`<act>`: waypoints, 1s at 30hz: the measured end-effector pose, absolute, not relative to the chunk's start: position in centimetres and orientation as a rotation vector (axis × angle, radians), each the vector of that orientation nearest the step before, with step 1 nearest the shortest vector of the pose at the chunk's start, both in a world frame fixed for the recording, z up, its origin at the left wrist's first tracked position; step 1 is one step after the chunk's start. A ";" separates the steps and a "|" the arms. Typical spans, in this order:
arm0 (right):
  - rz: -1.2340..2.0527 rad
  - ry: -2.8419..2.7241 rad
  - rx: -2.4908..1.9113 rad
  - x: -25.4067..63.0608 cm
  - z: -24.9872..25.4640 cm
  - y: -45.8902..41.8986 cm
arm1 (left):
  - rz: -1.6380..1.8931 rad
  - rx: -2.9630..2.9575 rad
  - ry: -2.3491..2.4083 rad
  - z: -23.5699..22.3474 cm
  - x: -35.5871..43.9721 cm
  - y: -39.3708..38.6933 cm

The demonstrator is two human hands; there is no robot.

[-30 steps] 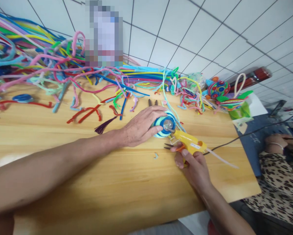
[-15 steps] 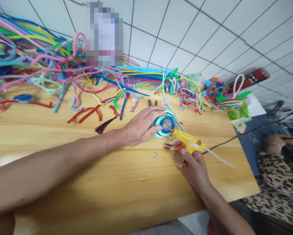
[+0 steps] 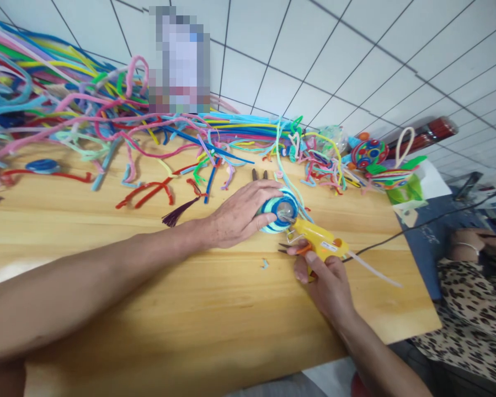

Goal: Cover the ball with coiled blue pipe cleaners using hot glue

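My left hand [image 3: 250, 212] is wrapped round a clear ball [image 3: 286, 210] coiled with blue and mint-green pipe cleaners, its bare top showing between the coils. In my right hand [image 3: 328, 281] is a yellow hot glue gun [image 3: 320, 238], its nozzle at the edge of the bare patch. A translucent glue stick [image 3: 376, 268] juts from the back of the gun. Dark pointed blades [image 3: 284, 248] stick out beside the right fingers; the rest of that tool is mostly hidden. A loose mint-green pipe cleaner [image 3: 287, 175] trails from behind the ball.
Many coloured pipe cleaners [image 3: 72, 102] lie heaped along the tiled wall. A purple tassel [image 3: 180, 213] and red pipe cleaner pieces [image 3: 146, 194] lie left of the ball. A decorated ball [image 3: 369, 153] sits at back right. A black cord [image 3: 380, 241] crosses the right edge; another person sits there.
Hardly anything differs. The ball and both hands keep their places, with the nozzle staying against the coils; the whole view shifts very slightly.
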State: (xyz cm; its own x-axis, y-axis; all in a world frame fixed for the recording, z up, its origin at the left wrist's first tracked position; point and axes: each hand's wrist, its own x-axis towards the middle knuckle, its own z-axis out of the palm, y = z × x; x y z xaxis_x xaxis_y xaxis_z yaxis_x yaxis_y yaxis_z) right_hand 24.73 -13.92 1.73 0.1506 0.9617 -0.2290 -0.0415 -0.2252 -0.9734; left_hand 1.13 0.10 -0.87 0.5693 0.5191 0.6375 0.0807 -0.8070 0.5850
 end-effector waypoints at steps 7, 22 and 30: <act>1.269 -0.956 -1.423 24.8 1.8 -13.9 | 1.198 2.293 0.478 -0.9 1.2 0.1; 1.269 -0.956 -1.425 24.6 1.9 -13.8 | 1.198 2.314 0.491 -0.9 1.2 0.1; 1.268 -0.953 -1.419 24.7 1.8 -13.7 | 1.197 2.312 0.520 -1.1 1.3 0.0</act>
State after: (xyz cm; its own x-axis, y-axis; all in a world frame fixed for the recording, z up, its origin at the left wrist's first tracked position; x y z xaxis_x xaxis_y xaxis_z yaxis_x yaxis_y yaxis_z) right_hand 24.67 -13.70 1.77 0.1507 0.9622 -0.2268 -0.0491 -0.2219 -0.9738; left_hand 1.30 0.02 -1.07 0.5444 0.5324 0.6482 0.1105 -0.8116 0.5737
